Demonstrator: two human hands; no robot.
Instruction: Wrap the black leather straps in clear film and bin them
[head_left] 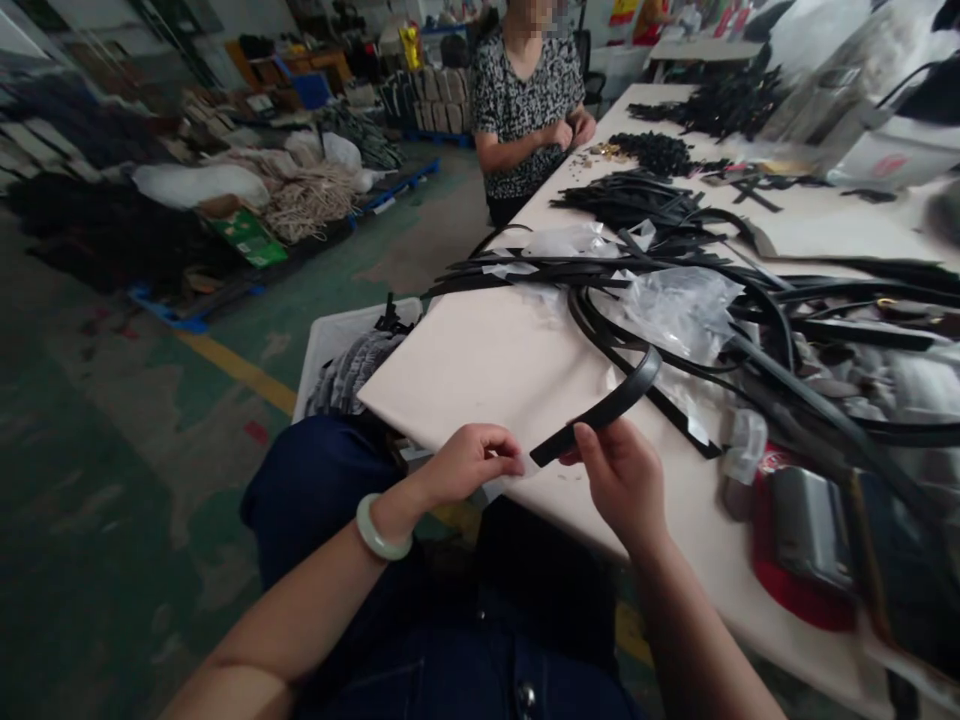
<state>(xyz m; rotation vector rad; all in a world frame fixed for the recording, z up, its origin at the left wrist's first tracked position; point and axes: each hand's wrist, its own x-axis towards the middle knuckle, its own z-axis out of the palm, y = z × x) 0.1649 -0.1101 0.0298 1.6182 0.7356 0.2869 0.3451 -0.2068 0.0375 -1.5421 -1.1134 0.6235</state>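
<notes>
Right hand (619, 487) pinches a curved black strap (600, 408) between thumb and fingers, just behind its squared near end, while the left hand (465, 465), fingers pressed together, reaches to a small white slip (531, 464) beside that end; whether they grip the slip cannot be told. The strap, apparently leather or imitation leather, arcs up and away to the right above a white-topped worktable (480, 370). It looks light and flexible yet firm enough to hold its bend, and its smooth face may slip, so the flat end near the fingers appears the surest place to hold.

A jade-green bangle (382, 528) circles the left wrist. Beyond the hands, a tangle of black straps (780, 300) and clear plastic bags (679, 315) spreads across the table's right side, beside a red-and-silver object (799, 535) too blurred to identify. Farther along, small metal fittings (607, 150) lie near a seated co-worker (529, 100), whose hands meet at the table's far edge. To the left, a white bin of grey fabric (349, 370) stands by the table, and loaded pallets (262, 220) line the green factory floor (105, 560).
</notes>
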